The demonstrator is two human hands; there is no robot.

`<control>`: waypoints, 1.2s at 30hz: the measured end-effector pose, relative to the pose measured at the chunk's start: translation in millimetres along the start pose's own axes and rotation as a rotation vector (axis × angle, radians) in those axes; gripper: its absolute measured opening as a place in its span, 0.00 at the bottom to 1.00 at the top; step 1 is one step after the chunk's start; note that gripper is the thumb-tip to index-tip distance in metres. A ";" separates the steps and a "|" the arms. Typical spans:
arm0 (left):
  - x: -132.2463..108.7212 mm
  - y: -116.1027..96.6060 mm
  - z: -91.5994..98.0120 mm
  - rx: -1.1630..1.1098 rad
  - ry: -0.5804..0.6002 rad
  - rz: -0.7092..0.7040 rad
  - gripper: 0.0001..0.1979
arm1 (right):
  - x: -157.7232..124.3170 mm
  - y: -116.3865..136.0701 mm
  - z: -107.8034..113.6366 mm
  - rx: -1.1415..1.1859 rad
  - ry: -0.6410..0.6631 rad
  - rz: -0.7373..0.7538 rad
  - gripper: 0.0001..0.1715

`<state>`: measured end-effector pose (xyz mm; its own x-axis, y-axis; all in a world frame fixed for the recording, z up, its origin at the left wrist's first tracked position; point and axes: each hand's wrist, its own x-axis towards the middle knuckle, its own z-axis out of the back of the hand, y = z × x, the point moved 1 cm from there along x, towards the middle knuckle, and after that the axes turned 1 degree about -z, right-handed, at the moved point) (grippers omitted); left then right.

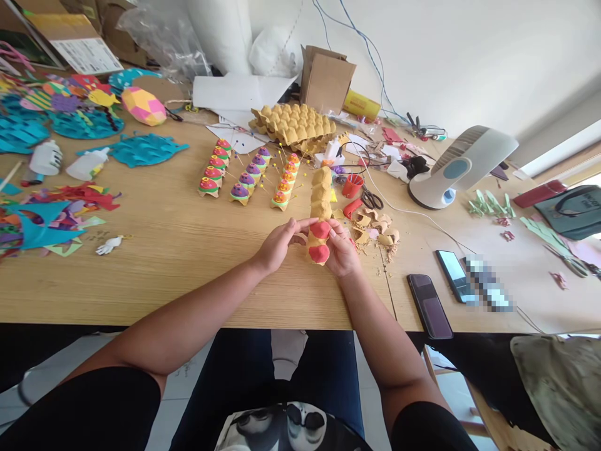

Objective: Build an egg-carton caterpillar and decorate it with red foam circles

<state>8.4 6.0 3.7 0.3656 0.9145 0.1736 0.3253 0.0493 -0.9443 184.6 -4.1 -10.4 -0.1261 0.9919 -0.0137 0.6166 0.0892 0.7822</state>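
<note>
A strip of egg carton (pixel 321 194) is held upright between both hands, above the table. Red patches (pixel 319 253) cover its two lowest bumps; the bumps above are bare tan. My right hand (pixel 344 250) grips the strip's right side, thumb on the upper red patch. From the left, my left hand (pixel 277 245) has its fingers closed on the strip, the index finger reaching across to the upper red patch. Beyond the hands stand three decorated egg carton strips: a red one (pixel 215 168), a purple one (pixel 250 175) and an orange one (pixel 287 181), with pin-like feelers.
Egg trays (pixel 293 122) lie at the back. Right of my hands are torn carton scraps (pixel 370 228), black scissors (pixel 372 199) and a red cup (pixel 352 185). A white fan (pixel 462 166) and phones (pixel 429 305) stand farther right. Paper scraps (pixel 56 216) and blue paper crafts (pixel 141 149) fill the left.
</note>
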 end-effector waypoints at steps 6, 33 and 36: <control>-5.6 -6.1 -0.4 0.122 -0.052 -0.090 0.28 | -3.0 -2.9 -2.8 0.013 0.049 -0.012 0.17; -0.5 -3.8 -5.1 -0.131 -0.099 0.034 0.23 | -3.7 -0.5 -7.5 0.000 0.038 -0.021 0.18; 1.8 -0.9 -6.9 -0.297 -0.153 0.130 0.24 | -4.0 -1.9 -8.9 -0.042 0.065 -0.042 0.17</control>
<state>14.8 4.8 6.7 0.2925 0.9562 -0.0077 0.5319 -0.1694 -0.8297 176.9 -9.0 -6.3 -0.2019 0.9794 -0.0077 0.5769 0.1253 0.8071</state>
